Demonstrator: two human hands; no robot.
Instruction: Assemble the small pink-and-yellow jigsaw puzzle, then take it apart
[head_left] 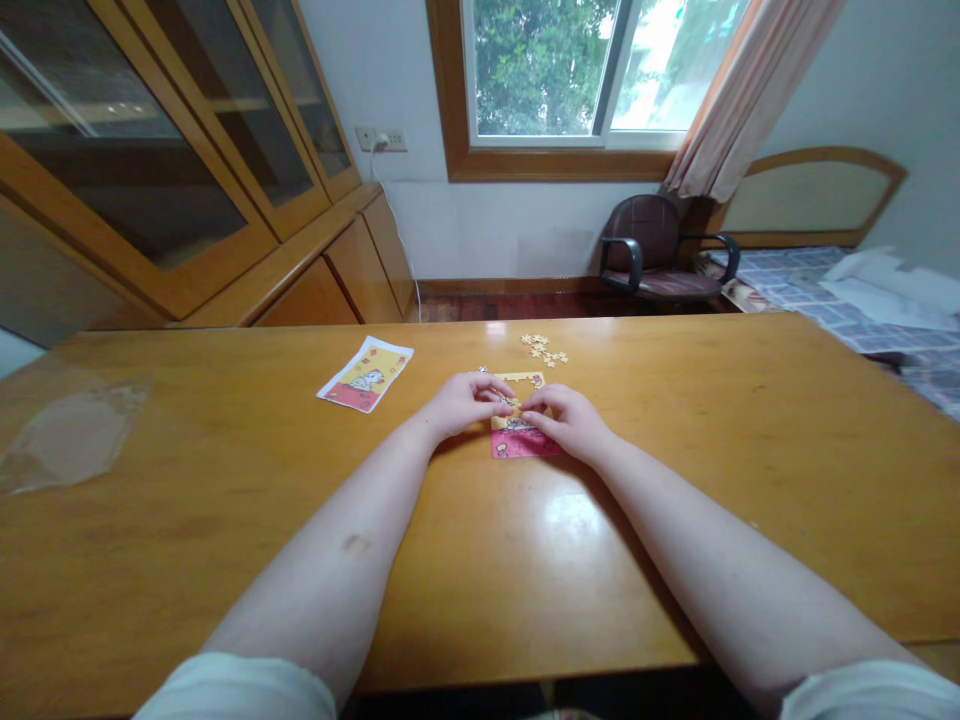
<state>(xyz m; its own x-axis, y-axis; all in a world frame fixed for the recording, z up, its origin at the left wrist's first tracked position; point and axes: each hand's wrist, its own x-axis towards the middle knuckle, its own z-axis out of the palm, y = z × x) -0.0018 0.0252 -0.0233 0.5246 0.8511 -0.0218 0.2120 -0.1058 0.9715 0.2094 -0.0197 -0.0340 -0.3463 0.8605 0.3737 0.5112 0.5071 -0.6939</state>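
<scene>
A small jigsaw puzzle (519, 442) in yellow and pink lies on the wooden table (225, 470), partly put together. My left hand (466, 402) rests on its left edge with the fingers pinched together over the puzzle. My right hand (568, 418) lies on its right side, fingers also pinched, fingertips almost meeting those of the left. What the fingertips press or hold is too small to make out. A few loose puzzle pieces (545, 350) lie just beyond the puzzle.
A printed picture card (365, 374) lies on the table to the left. A clear plastic bag (67, 435) lies at the far left. Behind the table stand wooden cabinets (187, 170), a dark armchair (660, 255), a bed (847, 290) and a window (592, 70).
</scene>
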